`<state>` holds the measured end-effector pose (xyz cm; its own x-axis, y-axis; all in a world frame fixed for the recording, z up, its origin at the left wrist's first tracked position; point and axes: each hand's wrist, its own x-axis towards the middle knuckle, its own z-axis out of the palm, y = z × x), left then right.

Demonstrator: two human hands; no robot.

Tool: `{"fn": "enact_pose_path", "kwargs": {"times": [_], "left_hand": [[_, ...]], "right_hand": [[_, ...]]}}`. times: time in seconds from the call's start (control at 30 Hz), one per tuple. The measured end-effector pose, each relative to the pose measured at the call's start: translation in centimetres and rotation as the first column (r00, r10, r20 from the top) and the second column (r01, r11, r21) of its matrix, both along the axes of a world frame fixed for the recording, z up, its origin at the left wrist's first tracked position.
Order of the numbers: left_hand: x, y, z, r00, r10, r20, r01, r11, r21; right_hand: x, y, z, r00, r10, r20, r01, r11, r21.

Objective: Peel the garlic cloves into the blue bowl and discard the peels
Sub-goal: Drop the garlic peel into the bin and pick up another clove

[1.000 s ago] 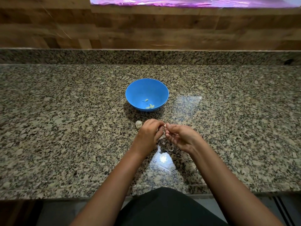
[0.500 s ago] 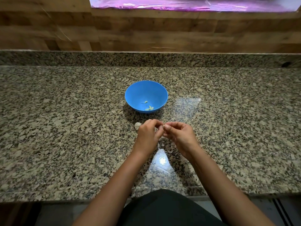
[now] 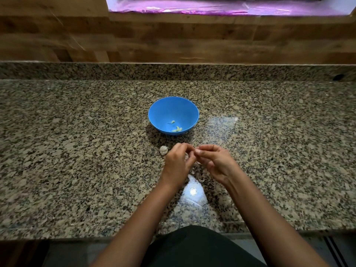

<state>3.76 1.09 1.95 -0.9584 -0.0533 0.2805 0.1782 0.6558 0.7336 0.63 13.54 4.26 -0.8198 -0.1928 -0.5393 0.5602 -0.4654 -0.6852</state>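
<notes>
Left hand [image 3: 178, 162] & right hand [image 3: 215, 162] together just above granite counter [image 3: 77, 160], fingertips pinching one small garlic clove [image 3: 196, 151] betw. them, mostly hidden. Blue bowl [image 3: 163, 110] just beyond, few peeled cloves [image 3: 177, 128] inside. Garlic head [image 3: 163, 150] left of left hand. Peels [image 3: 199, 179] under hands.

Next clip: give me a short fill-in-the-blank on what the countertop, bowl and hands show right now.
1. The peeled cloves lie inside the ___ bowl.
2. The left hand and right hand meet on the ___ side of the bowl, nearer the person.
3. The unpeeled garlic piece rests on the countertop just ___ of the left hand.

Missing words: blue; near; left
</notes>
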Motion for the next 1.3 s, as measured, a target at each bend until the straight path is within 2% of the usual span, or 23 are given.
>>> {"fn": "enact_pose_path", "kwargs": {"times": [0.17, 0.33, 0.43, 0.53, 0.77, 0.87, 1.0, 1.13, 1.23, 1.3], "left_hand": [[0.0, 0.0, -0.3, 1.000, 0.007, -0.009, -0.007, 1.000, -0.003], [-0.1, -0.2, -0.5, 1.000, -0.012, -0.009, 0.012, 1.000, -0.028], [-0.1, -0.4, -0.5, 1.000, 0.018, -0.020, -0.018, 1.000, 0.011], [-0.1, -0.8, -0.8, 0.998, 0.052, 0.023, -0.052, 0.999, 0.000], [-0.4, -0.6, -0.4, 0.989, 0.081, 0.123, -0.080, 0.997, -0.011], [-0.7, -0.5, -0.3, 0.979, 0.109, 0.170, -0.123, 0.989, 0.076], [-1.4, -0.7, -0.5, 0.944, 0.065, 0.325, -0.188, 0.912, 0.365], [-1.2, -0.6, -0.3, 0.937, -0.003, 0.350, -0.177, 0.860, 0.480], [-1.3, -0.6, -0.4, 0.931, 0.019, 0.365, -0.213, 0.840, 0.499], [-1.5, -0.6, -0.5, 0.923, 0.029, 0.384, -0.240, 0.823, 0.514]], "right_hand": [[0.2, -0.7, -0.5, 0.994, -0.113, -0.004, 0.112, 0.992, -0.053], [0.5, -0.8, -0.3, 0.997, -0.079, 0.007, 0.079, 0.997, -0.021], [0.3, -0.7, -0.2, 0.994, -0.102, 0.031, 0.104, 0.989, -0.101], [0.2, -0.5, -0.3, 0.994, -0.108, 0.030, 0.112, 0.980, -0.165], [-0.1, -0.6, -0.6, 0.995, -0.093, 0.023, 0.095, 0.990, -0.105], [0.1, -0.7, -0.7, 0.994, -0.106, 0.003, 0.106, 0.991, -0.086], [0.1, -0.6, -1.1, 0.993, -0.118, 0.002, 0.118, 0.990, -0.079], [0.0, -0.5, -1.6, 0.992, -0.111, -0.053, 0.110, 0.993, -0.032], [0.2, -0.6, -1.7, 0.990, -0.095, -0.101, 0.095, 0.995, -0.010], [0.3, -0.6, -1.5, 0.985, -0.054, -0.163, 0.065, 0.996, 0.060]]}}
